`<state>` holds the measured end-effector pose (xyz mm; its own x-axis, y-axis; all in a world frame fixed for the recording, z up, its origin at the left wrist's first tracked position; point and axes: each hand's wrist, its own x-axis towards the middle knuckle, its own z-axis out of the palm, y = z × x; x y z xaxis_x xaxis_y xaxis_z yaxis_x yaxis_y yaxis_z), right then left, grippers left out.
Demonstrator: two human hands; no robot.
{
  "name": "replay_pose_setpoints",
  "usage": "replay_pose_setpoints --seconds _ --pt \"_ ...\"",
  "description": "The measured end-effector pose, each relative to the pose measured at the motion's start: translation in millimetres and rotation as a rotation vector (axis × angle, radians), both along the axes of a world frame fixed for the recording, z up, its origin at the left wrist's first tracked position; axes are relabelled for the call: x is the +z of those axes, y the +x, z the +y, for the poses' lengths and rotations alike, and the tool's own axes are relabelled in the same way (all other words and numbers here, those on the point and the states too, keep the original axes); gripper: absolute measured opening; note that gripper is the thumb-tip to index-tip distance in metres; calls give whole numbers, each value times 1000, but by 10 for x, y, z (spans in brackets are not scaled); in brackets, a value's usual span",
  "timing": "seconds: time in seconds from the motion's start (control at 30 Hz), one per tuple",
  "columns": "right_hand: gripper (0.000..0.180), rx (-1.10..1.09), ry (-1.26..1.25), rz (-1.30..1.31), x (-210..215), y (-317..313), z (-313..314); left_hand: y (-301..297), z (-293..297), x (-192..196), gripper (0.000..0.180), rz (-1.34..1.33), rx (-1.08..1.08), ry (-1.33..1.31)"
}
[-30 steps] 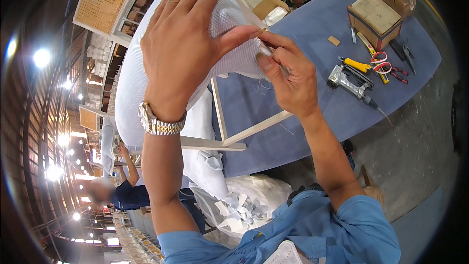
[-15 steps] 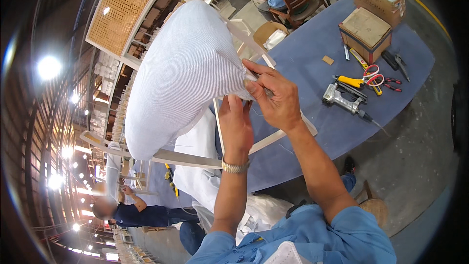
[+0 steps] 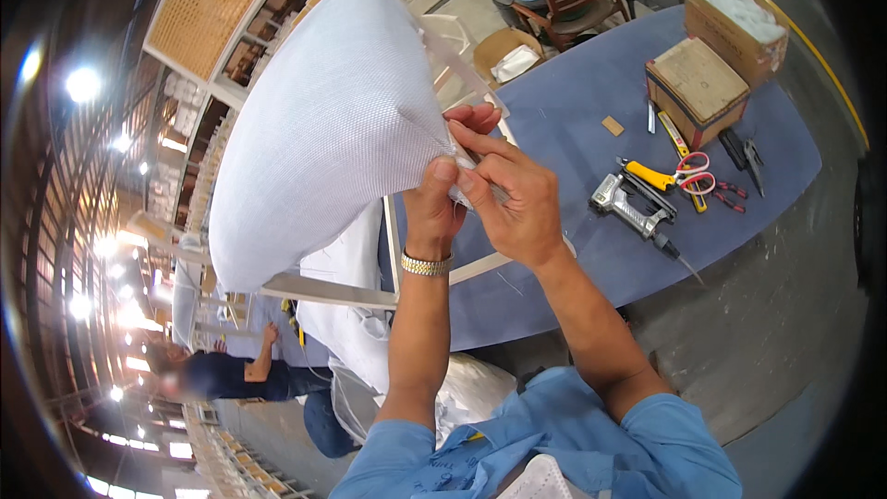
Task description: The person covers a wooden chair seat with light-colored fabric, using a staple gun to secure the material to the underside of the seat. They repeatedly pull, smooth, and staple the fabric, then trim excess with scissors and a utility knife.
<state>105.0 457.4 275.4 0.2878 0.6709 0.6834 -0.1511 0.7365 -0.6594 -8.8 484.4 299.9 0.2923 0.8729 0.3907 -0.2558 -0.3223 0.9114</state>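
Note:
A light blue-grey fabric-covered seat [image 3: 314, 120], thickly padded, belongs to a chair with a pale wooden frame [image 3: 337, 292] and a woven cane back [image 3: 217, 9]. The fabric puckers into folds at the seat's right corner. Both my hands are there. My left hand [image 3: 432, 199], with a metal watch on its wrist, presses its thumb to the front of the corner, and some of its fingers show behind the cloth. My right hand [image 3: 513, 199] pinches the loose fabric edge [image 3: 459, 155] between thumb and fingers.
On the blue-covered table [image 3: 554, 120] lie a staple gun [image 3: 637, 208], a yellow-handled tool [image 3: 647, 174], scissors [image 3: 695, 174], red-handled pincers [image 3: 730, 196] and pliers [image 3: 753, 164]. Behind them stand a box [image 3: 698, 88] and a carton of white stuffing [image 3: 739, 9]. Other people [image 3: 226, 374] are nearby.
My left hand has come up from below the corner, its thumb now on the fabric's front. My right hand stays at the corner, still pinching the edge. The whole view has shifted slightly.

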Motion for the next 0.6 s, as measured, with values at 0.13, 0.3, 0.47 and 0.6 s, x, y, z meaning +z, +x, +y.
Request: replay_pose_setpoints --seconds 0.13,0.3,0.47,0.6 --pt "21 45 -5 -52 22 89 22 -9 2 -12 77 -47 20 -15" --pt "17 136 32 -94 -23 188 75 17 -65 13 76 -68 67 -75" --pt "17 264 58 -123 43 384 96 -20 -67 27 73 -42 60 -72" --pt "36 273 145 -122 455 658 302 -10 -211 28 64 -22 214 -104"
